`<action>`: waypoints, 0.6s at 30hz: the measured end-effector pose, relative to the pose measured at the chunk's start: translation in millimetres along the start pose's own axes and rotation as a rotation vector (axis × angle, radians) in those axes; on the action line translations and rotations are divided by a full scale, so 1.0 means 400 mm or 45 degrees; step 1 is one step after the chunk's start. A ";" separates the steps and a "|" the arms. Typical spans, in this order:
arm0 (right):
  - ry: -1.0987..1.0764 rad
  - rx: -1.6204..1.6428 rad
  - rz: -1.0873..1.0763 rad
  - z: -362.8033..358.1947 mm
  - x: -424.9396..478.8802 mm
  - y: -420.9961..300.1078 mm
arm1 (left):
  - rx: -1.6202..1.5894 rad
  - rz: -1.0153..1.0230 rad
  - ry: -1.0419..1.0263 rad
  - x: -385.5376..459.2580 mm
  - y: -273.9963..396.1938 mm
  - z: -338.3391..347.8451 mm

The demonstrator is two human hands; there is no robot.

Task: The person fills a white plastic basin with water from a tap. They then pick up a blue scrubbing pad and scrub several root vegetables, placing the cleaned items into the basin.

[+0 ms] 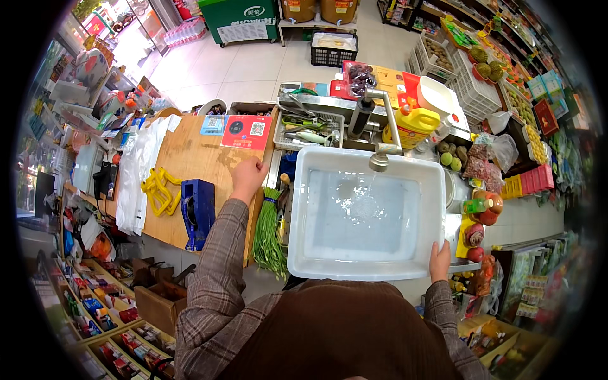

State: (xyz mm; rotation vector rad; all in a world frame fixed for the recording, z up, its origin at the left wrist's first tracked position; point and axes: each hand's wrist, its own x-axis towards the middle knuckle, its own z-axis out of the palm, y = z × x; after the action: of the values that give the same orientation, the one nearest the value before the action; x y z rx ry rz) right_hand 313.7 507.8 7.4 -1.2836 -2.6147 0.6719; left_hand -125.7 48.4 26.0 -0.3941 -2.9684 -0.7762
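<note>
A white plastic tub (368,271) holding shallow water stands right in front of me. My right hand (440,261) grips its near right rim, thumb on top and fingers around the outside. Curled into a loose fist, my left hand (249,178) is at the right edge of the wooden counter (190,152), with nothing visible in it. A metal faucet head (378,162) reaches over the tub's far side, and the water below it is rippled. Between counter and tub lies a tied bundle of long green vegetable stems (270,232).
A blue tape dispenser (197,213) and yellow plastic frame (161,190) sit on the counter. Behind the tub are a basket of tools (308,128) and a yellow jug (413,126). Red onions (474,235) and a green-capped bottle (477,205) line its right.
</note>
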 end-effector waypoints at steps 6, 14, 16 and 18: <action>0.126 0.006 0.048 0.010 -0.021 0.013 | 0.120 0.078 0.210 -0.009 0.006 0.073; 0.044 0.064 0.076 -0.022 -0.018 -0.041 | 0.128 0.039 0.230 -0.015 0.000 0.077; 0.044 0.070 0.086 -0.014 -0.015 -0.042 | 0.135 0.043 0.226 -0.014 0.001 0.068; 0.056 0.085 0.097 -0.014 -0.021 -0.040 | 0.149 0.045 0.209 -0.011 0.009 0.066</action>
State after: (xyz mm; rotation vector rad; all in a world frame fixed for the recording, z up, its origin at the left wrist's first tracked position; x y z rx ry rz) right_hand 309.3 494.8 19.9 -1.3680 -2.4981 0.7278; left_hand -120.2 63.4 4.0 -0.3565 -2.8282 -0.5970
